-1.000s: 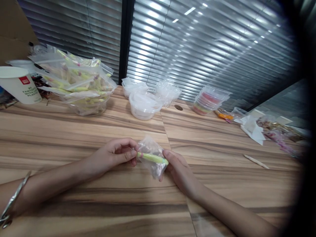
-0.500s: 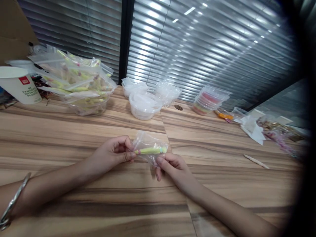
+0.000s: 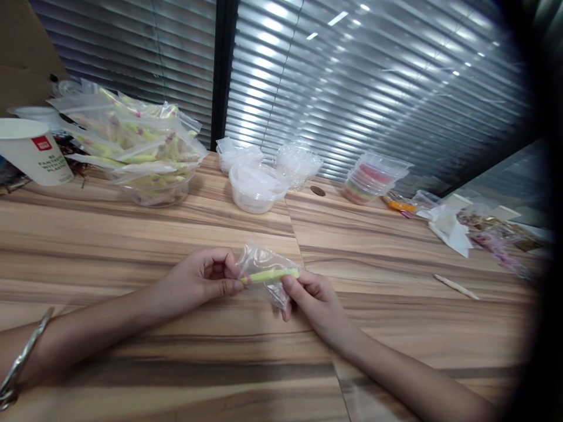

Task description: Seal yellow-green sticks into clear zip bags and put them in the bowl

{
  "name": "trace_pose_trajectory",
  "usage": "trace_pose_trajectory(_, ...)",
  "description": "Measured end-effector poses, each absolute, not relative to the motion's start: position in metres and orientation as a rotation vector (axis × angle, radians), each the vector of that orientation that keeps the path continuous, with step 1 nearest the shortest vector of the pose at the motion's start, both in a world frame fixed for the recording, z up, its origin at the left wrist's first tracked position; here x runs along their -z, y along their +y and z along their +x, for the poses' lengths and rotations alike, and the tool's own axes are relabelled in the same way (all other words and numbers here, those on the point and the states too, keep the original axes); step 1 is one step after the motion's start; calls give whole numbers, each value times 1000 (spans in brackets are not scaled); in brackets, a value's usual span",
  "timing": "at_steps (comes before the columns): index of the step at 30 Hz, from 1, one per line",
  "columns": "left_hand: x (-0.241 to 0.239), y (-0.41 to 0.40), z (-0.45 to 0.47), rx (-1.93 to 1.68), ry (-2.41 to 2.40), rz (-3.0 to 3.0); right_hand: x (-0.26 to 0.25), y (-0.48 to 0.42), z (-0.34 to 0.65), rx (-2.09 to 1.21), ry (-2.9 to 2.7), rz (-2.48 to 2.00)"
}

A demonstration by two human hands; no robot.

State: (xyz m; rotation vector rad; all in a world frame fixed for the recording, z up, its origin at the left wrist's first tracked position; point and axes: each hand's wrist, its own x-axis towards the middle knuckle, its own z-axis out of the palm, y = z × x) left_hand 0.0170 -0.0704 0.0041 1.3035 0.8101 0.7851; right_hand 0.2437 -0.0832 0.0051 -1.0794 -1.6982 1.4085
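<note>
Over the middle of the wooden table point(image 3: 132, 234), both my hands hold a small clear plastic bag point(image 3: 264, 264) with a thin yellow-green stick point(image 3: 269, 275) inside. My left hand point(image 3: 200, 284) pinches the bag's left end between thumb and fingers. My right hand point(image 3: 314, 302) pinches the right end of the stick through the plastic. The stick lies roughly level between the two hands. A metal bangle point(image 3: 20, 363) sits on my left wrist.
At the back left stand a bowl heaped with filled clear bags point(image 3: 141, 152) and a white paper cup point(image 3: 33, 149). Clear plastic tubs point(image 3: 257, 184) and a stack with coloured contents point(image 3: 373, 179) sit at the back. Bags, paper point(image 3: 448, 228) and a wooden stick point(image 3: 455, 287) lie at right.
The bagged stick has turned from sloping down to the right to nearly level. My right hand's fingers shifted along its right end; my left hand kept its pinch.
</note>
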Motion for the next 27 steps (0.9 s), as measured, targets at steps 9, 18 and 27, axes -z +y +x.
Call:
trace_pose_trajectory(9, -4, -70, 17, -776, 828, 1253, -10, -88, 244, -1451, -1731, -1102)
trace_pose_trajectory(18, -4, -70, 15, -705, 772, 1402, -13, -85, 246, -1654, -1767, -941)
trace_pose_trajectory(27, -3, -70, 16, -790, 894, 1202, -30, -68, 263, -1587, -2028, -977)
